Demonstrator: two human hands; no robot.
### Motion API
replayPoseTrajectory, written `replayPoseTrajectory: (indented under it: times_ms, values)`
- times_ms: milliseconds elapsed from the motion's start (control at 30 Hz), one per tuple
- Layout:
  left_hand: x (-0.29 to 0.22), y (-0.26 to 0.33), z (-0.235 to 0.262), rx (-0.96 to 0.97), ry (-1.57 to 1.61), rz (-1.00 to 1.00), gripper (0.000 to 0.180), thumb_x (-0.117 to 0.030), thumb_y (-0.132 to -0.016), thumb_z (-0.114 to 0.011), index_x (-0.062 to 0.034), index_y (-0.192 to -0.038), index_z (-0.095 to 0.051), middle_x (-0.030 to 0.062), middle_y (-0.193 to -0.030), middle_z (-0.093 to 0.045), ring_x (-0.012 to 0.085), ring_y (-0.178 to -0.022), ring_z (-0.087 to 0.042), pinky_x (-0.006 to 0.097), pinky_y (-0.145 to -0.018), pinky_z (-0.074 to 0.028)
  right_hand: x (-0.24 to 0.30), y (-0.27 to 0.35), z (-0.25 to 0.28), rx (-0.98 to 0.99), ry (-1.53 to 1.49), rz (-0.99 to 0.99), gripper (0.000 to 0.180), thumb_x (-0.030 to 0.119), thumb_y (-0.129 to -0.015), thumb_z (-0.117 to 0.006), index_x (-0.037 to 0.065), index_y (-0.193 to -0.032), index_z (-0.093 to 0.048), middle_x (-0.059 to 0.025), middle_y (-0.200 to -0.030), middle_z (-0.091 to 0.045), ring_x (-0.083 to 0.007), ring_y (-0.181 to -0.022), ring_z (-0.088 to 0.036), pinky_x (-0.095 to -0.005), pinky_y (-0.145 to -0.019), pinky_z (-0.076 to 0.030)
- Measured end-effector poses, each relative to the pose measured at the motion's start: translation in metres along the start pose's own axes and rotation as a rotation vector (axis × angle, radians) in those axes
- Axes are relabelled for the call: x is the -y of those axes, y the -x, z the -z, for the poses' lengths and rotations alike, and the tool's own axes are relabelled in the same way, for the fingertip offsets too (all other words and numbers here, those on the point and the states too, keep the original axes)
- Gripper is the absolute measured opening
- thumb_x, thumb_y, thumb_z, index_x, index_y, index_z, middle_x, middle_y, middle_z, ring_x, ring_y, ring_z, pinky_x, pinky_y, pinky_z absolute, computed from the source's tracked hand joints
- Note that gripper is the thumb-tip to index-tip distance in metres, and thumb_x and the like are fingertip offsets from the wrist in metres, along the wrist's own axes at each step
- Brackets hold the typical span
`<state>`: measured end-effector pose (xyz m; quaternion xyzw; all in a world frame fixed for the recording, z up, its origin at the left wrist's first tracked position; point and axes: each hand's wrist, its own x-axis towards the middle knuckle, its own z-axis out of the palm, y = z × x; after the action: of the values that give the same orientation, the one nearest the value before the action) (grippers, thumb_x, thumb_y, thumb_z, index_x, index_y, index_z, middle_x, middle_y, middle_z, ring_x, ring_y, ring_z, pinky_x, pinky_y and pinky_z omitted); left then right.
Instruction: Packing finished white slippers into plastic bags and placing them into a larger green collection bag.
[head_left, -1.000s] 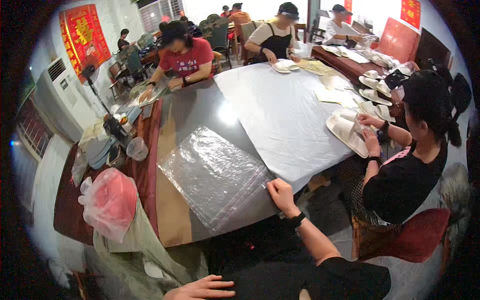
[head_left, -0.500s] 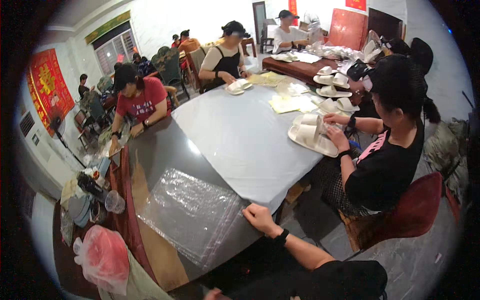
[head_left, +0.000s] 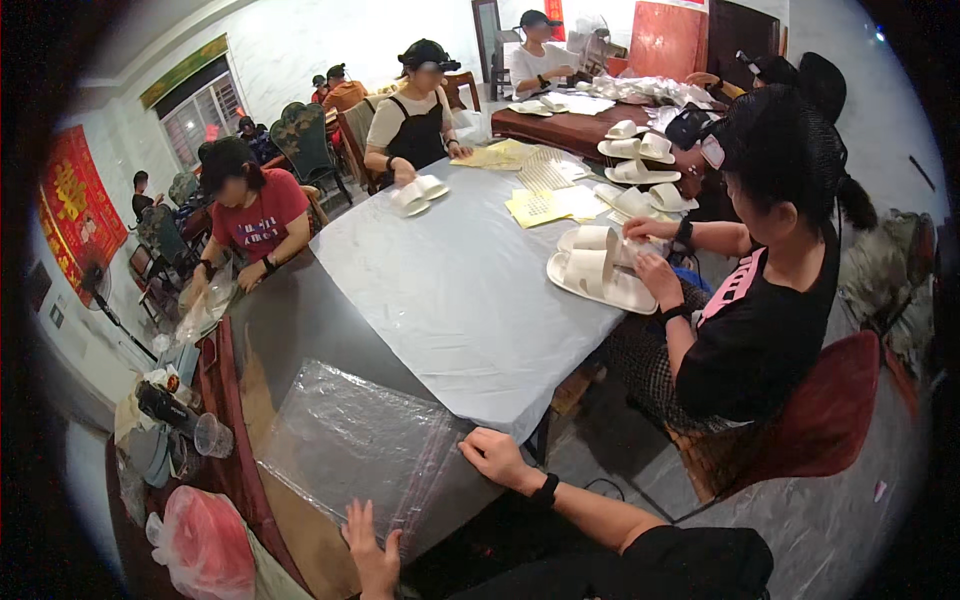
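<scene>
A clear plastic bag (head_left: 350, 440) lies flat on the dark grey tabletop in front of me, its seamed edge toward my hands. My left hand (head_left: 370, 552) is at the near corner of that edge, fingers spread and touching the film. At the other end of the seamed edge, my right hand (head_left: 497, 460) has curled fingers with the tips closed at the bag's corner. A dark band circles my right wrist.
A white cloth (head_left: 460, 310) covers the table beyond. At right, a person handles white slippers (head_left: 590, 268); more slippers (head_left: 640, 160) and yellow sheets (head_left: 535, 207) lie farther back. At left are a plastic cup (head_left: 212, 436) and a red bundle in a bag (head_left: 207, 545).
My left hand has come up from the lower edge onto the bag's near corner. My right hand stays by the other corner. The view has shifted a little.
</scene>
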<state>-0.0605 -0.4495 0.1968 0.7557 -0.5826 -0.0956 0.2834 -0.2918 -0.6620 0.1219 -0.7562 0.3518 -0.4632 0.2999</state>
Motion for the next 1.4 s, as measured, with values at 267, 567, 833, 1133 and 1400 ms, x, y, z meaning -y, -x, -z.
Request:
replayPoseTrajectory:
  times_ms: [267, 567, 833, 1133, 1400]
  values:
    - [0.005, -0.017, -0.032, 0.156, -0.327, -0.011, 0.07, -0.036, -0.091, -0.073, -0.0118, -0.152, -0.048, 0.0189, -0.164, -0.034, 0.0456, -0.154, -0.02, 0.072, -0.118, -0.009, 0.007, -0.001, 0.0, -0.031, -0.049, 0.002, 0.025, 0.016, -0.094, -0.07, 0.001, -0.078, -0.06, -0.0164, -0.075, -0.059, -0.0381, -0.072, -0.062, -0.0458, -0.062, -0.049]
    - [0.009, -0.009, -0.034, 0.029, -0.285, -0.119, 0.064, -0.035, -0.09, -0.074, -0.0117, -0.146, -0.055, 0.0171, -0.159, -0.042, 0.0452, -0.151, -0.028, 0.071, -0.118, -0.013, 0.014, -0.002, 0.006, -0.044, -0.054, -0.044, 0.017, 0.012, -0.093, -0.071, 0.0, -0.082, -0.066, -0.0152, -0.077, -0.064, -0.0354, -0.07, -0.064, -0.0421, -0.063, -0.05]
    - [-0.002, -0.004, -0.021, 0.029, -0.167, -0.225, 0.045, -0.022, -0.087, -0.076, -0.0081, -0.129, -0.066, 0.0182, -0.147, -0.055, 0.045, -0.142, -0.042, 0.067, -0.114, -0.029, 0.029, -0.005, 0.018, -0.08, -0.07, 0.027, 0.011, 0.007, -0.089, -0.074, -0.001, -0.084, -0.069, -0.0151, -0.087, -0.07, -0.0318, -0.074, -0.067, -0.0378, -0.066, -0.053]
    - [-0.009, -0.001, -0.024, -0.184, -0.054, -0.276, 0.022, -0.005, -0.088, -0.069, -0.0035, -0.11, -0.07, 0.014, -0.123, -0.07, 0.0345, -0.123, -0.062, 0.052, -0.106, -0.044, 0.096, 0.015, 0.006, 0.273, -0.002, 0.691, 0.019, 0.004, -0.08, -0.08, 0.002, -0.097, -0.071, -0.0113, -0.092, -0.071, -0.0254, -0.072, -0.07, -0.0348, -0.062, -0.058]
    - [-0.016, 0.014, -0.014, -0.328, -0.004, -0.303, 0.014, 0.0, -0.082, -0.072, -0.0021, -0.095, -0.07, 0.012, -0.108, -0.074, 0.0322, -0.11, -0.069, 0.048, -0.097, -0.051, 0.099, 0.023, 0.014, 0.234, -0.005, 0.443, 0.018, 0.003, -0.08, -0.081, 0.001, -0.096, -0.073, -0.0124, -0.09, -0.072, -0.0301, -0.076, -0.071, -0.0361, -0.068, -0.059]
